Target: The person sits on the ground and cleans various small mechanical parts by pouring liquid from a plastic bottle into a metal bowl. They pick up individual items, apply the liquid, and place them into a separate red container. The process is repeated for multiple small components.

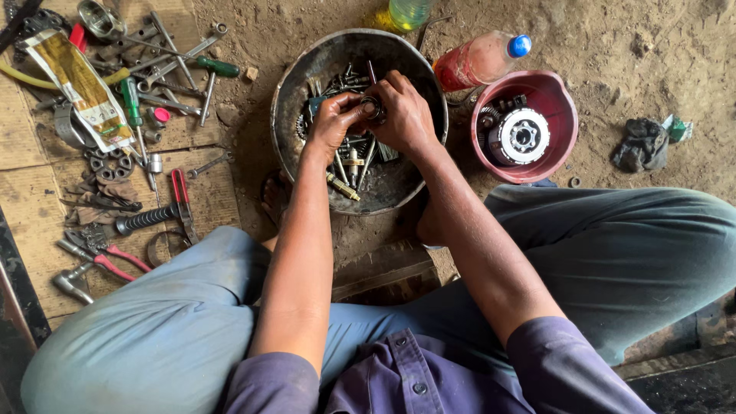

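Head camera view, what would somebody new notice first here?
Probably the two hands meeting at the centre: the left hand and right hand both grip a small round metal part over a dark metal pan full of bolts and greasy parts. To its right stands a red bowl holding a round toothed assembly, and scattered hand tools lie on cardboard at the left.

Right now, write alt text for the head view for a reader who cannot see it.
Seen from above, a seated person's left hand and right hand together hold a small round metal part over a dark metal pan of bolts and parts on a dirt floor. A red bowl holding a round machine part sits to the right; wrenches, pliers and screwdrivers lie on cardboard to the left.
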